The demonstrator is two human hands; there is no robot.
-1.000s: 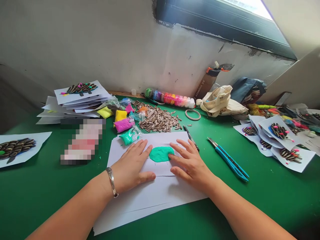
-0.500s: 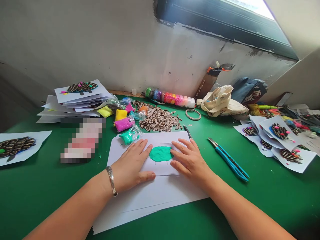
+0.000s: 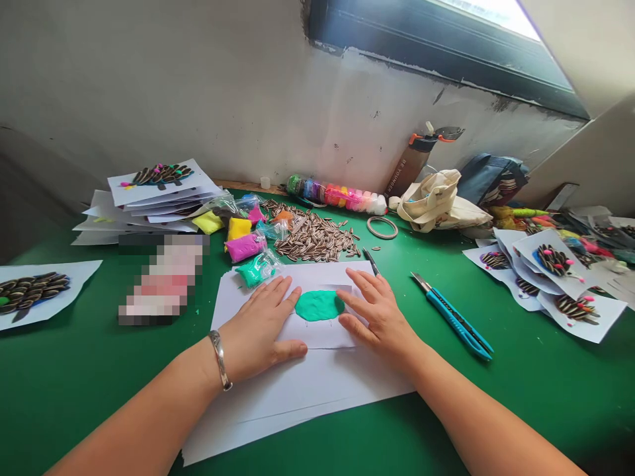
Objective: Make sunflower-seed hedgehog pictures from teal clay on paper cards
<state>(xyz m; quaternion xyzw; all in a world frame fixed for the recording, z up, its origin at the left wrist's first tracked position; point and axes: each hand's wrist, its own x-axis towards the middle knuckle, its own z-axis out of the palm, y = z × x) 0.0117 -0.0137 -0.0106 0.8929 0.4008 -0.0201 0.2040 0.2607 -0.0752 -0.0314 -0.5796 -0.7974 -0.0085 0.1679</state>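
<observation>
A flat green oval of modelling clay (image 3: 319,305) is spread on a small sheet of white paper (image 3: 322,336), with short pencil lines just below it. Larger white sheets (image 3: 278,403) lie underneath. My left hand (image 3: 262,324) rests flat on the paper at the clay's left side, fingers spread and holding nothing. At the clay's right edge is my right hand (image 3: 380,314), its fingers apart, with the index fingertip touching or very close to the clay. A dark pen-like tip (image 3: 370,259) shows beyond the right hand, the rest of it hidden.
Sunflower seeds (image 3: 317,235) are heaped behind the papers, beside bags of coloured clay (image 3: 245,246). A blue utility knife (image 3: 454,317) lies to the right, a tape roll (image 3: 381,227) behind it. Stacked seed pictures (image 3: 153,198) stand at left; more pictures (image 3: 555,264) lie at right.
The fingers of my right hand have shifted slightly on the clay's right edge. My left hand stays in place, and the clay looks the same.
</observation>
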